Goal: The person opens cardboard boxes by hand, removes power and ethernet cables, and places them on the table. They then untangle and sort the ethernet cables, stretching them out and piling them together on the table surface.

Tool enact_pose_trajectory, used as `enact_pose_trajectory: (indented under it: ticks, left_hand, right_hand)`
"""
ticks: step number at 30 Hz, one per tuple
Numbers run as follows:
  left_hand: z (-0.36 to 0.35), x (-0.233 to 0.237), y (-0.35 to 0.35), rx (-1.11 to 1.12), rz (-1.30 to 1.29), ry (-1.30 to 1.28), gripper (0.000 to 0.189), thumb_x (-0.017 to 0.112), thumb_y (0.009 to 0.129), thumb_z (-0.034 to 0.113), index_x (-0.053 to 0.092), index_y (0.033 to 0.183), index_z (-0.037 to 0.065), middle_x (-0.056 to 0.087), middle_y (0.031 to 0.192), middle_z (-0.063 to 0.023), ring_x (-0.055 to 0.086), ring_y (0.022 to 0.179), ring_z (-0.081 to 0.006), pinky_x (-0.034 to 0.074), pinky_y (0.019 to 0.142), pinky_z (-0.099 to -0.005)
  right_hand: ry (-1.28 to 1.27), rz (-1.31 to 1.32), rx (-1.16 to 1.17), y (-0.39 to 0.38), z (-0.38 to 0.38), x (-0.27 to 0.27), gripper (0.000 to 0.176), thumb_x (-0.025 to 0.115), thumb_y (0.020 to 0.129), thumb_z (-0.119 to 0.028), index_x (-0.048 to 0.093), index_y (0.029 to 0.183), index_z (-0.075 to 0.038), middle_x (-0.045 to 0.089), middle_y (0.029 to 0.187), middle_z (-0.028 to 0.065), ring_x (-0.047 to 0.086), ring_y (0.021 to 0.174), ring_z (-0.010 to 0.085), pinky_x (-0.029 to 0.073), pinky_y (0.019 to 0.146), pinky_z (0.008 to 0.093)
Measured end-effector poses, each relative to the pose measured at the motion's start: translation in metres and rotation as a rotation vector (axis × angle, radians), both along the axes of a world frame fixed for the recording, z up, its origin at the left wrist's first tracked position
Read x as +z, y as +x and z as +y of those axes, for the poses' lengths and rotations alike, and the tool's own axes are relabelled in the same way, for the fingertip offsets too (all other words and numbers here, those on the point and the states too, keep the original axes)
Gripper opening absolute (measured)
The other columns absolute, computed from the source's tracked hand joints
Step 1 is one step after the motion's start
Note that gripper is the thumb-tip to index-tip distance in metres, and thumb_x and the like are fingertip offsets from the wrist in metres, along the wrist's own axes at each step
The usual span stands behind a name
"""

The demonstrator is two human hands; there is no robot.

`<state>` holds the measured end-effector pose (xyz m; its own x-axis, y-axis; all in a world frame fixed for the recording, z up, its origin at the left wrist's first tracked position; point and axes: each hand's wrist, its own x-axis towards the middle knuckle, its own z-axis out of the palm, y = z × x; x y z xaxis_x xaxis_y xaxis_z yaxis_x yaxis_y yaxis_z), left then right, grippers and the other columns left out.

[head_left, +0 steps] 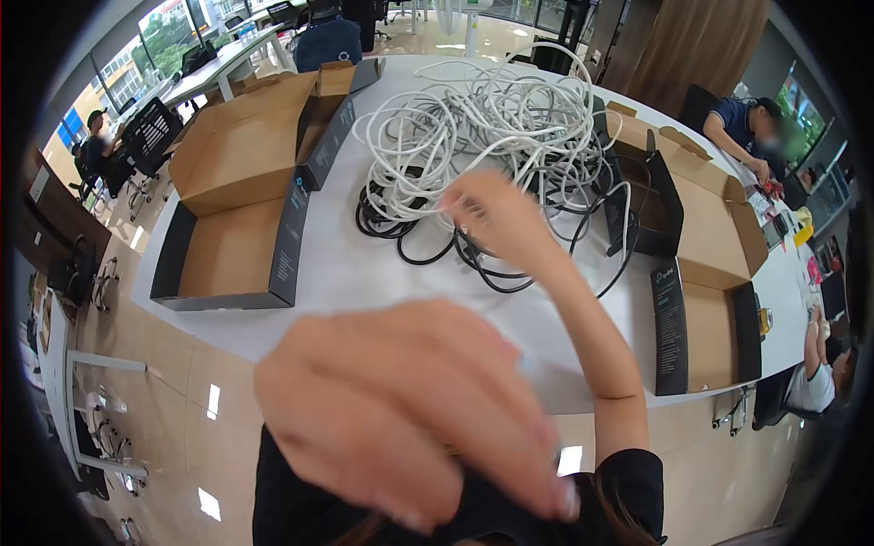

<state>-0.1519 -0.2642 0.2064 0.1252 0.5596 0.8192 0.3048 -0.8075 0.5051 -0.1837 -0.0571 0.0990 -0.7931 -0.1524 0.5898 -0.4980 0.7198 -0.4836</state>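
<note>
My left hand (391, 400) is very close to the camera, large and blurred. Its fingers are loosely bent with the tips apart, and nothing shows between them. Farther off, my right hand (492, 217) reaches over the front of a tangled heap of white cables (473, 118). Motion smears its fingers, which seem bent; whether they grip a cable cannot be told. Black cables (401, 218) lie in loops along the near side of the heap, partly beneath my right hand. Grey cables (569, 177) are mixed in on the right.
Open cardboard boxes flank the heap on the white table (337, 264): one box (232, 246) at left with another (332, 118) behind it, and black-sided boxes (710, 337) (646, 200) at right. A person (746, 132) sits at the far right, handling small items.
</note>
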Motion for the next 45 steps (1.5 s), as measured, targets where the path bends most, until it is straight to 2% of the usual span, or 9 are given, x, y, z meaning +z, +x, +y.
enact_pose_trajectory:
  ticks: [2, 4, 11, 18, 27, 34, 38, 42, 45]
  left_hand:
    - [-0.004, 0.003, 0.019, -0.016, -0.07, -0.017, 0.019, 0.062, 0.087, 0.016, 0.055, 0.075, 0.003, 0.067, 0.093, -0.019, 0.065, 0.087, -0.036, 0.046, 0.085, -0.0451]
    - [0.009, -0.007, 0.026, -0.087, -0.124, 0.079, 0.025, 0.055, 0.092, 0.027, 0.051, 0.08, 0.005, 0.068, 0.089, -0.0176, 0.064, 0.085, -0.031, 0.05, 0.07, -0.0333]
    - [0.012, -0.013, 0.02, -0.268, -0.062, 0.072, 0.031, 0.049, 0.094, 0.037, 0.049, 0.082, 0.008, 0.068, 0.093, -0.0205, 0.063, 0.085, -0.0306, 0.049, 0.076, -0.0318]
    - [0.009, -0.017, 0.036, -0.149, -0.29, 0.048, 0.015, 0.057, 0.086, 0.014, 0.059, 0.079, 0.001, 0.065, 0.092, -0.0246, 0.062, 0.076, -0.0316, 0.05, 0.064, -0.0375]
    - [-0.004, -0.014, 0.03, -0.168, -0.198, -0.036, 0.026, 0.05, 0.096, 0.022, 0.054, 0.08, 0.001, 0.067, 0.094, -0.0182, 0.065, 0.089, -0.0379, 0.046, 0.088, -0.048]
    - [0.002, -0.015, 0.039, -0.063, -0.157, 0.044, 0.02, 0.058, 0.09, 0.025, 0.054, 0.078, 0.009, 0.067, 0.088, -0.0123, 0.059, 0.083, -0.0222, 0.049, 0.069, -0.0273]
    - [0.008, -0.019, 0.041, 0.072, -0.021, 0.356, 0.016, 0.061, 0.087, 0.018, 0.058, 0.076, 0.007, 0.064, 0.079, -0.01, 0.063, 0.078, -0.0255, 0.051, 0.069, -0.0332]
    - [-0.009, 0.003, 0.07, 0.57, 0.021, 0.088, 0.018, 0.071, 0.067, 0.021, 0.057, 0.075, 0.014, 0.051, 0.079, -0.0017, 0.052, 0.072, -0.0208, 0.036, 0.053, -0.0297]
    - [-0.007, -0.013, 0.056, 0.515, 0.142, 0.185, 0.026, 0.072, 0.058, 0.021, 0.057, 0.078, 0.015, 0.049, 0.084, -0.0019, 0.049, 0.071, -0.0239, 0.027, 0.05, -0.0309]
  right_hand:
    - [0.276, 0.044, 0.063, -0.015, 0.005, -0.041, 0.021, 0.063, 0.084, -0.025, 0.062, 0.089, -0.004, 0.064, 0.088, 0.0096, 0.061, 0.077, 0.0244, 0.047, 0.07, 0.0333]
    - [0.381, 0.093, 0.02, -0.023, 0.009, -0.055, 0.028, 0.065, 0.082, -0.031, 0.062, 0.086, -0.004, 0.064, 0.082, 0.0108, 0.061, 0.074, 0.0267, 0.048, 0.067, 0.0348]
    - [0.235, -0.804, -0.118, -0.009, 0.052, -0.017, 0.032, 0.071, 0.075, -0.037, 0.063, 0.083, -0.007, 0.06, 0.054, 0.0055, 0.06, 0.047, 0.0163, 0.045, 0.051, 0.0291]
    - [0.639, -0.396, -0.219, -0.019, 0.036, -0.072, 0.033, 0.077, 0.067, -0.031, 0.065, 0.083, -0.004, 0.066, 0.081, 0.012, 0.066, 0.079, 0.0294, 0.052, 0.07, 0.0386]
    - [0.265, -0.333, -0.207, -0.018, 0.049, -0.041, 0.02, 0.07, 0.075, -0.022, 0.067, 0.083, -0.004, 0.065, 0.07, 0.0112, 0.064, 0.071, 0.0302, 0.049, 0.064, 0.0388]
    - [-0.148, -0.045, -0.294, 0.002, 0.064, 0.017, 0.017, 0.066, 0.082, -0.017, 0.065, 0.088, -0.001, 0.053, 0.055, 0.0073, 0.043, 0.047, 0.0153, 0.035, 0.048, 0.03]
    - [-0.299, 0.119, -0.382, 0.014, 0.082, 0.033, 0.018, 0.066, 0.084, -0.017, 0.066, 0.091, -0.001, 0.048, 0.053, -0.0002, 0.038, 0.049, 0.0058, 0.03, 0.045, 0.0243]
    - [-0.626, 0.152, -0.358, 0.03, 0.108, 0.051, 0.017, 0.064, 0.088, -0.019, 0.068, 0.093, -0.003, 0.054, 0.064, -0.0064, 0.039, 0.051, 0.0, 0.027, 0.045, 0.0179]
    - [-0.751, 0.215, -0.33, 0.039, 0.118, 0.059, 0.018, 0.062, 0.089, -0.018, 0.067, 0.095, -0.002, 0.056, 0.067, -0.0054, 0.038, 0.05, -0.0023, 0.029, 0.045, 0.0155]
